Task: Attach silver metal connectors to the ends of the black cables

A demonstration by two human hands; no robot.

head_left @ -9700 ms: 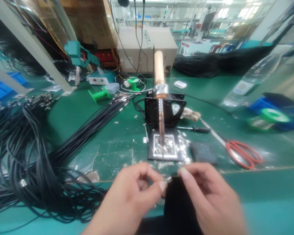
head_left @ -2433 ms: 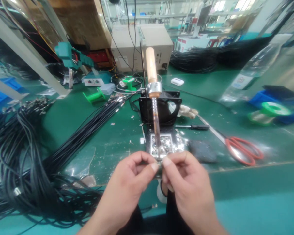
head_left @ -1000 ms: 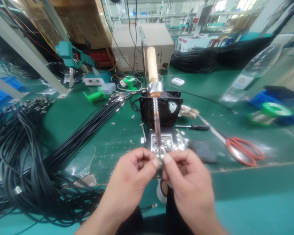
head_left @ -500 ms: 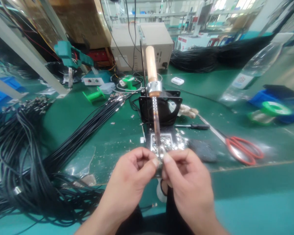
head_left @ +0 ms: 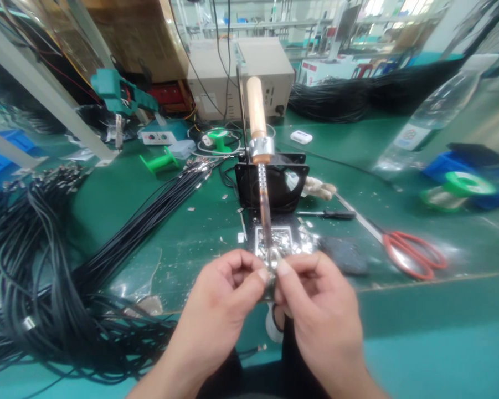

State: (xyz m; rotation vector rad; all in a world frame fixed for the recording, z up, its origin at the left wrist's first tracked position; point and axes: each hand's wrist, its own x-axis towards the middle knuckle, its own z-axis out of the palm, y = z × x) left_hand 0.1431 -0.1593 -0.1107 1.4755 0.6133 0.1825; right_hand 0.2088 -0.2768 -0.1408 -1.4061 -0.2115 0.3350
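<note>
Pinching tiny part (head_left: 271, 276) in left hand (head_left: 228, 296) and can't-tell-what in right hand (head_left: 318, 302), close together, right below iron (head_left: 265, 216) aimed tip-down between both, about equally near

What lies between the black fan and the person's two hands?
The head view shows a tray of small metal pieces, the soldering iron slanting over it toward the left hand and right hand.
</note>
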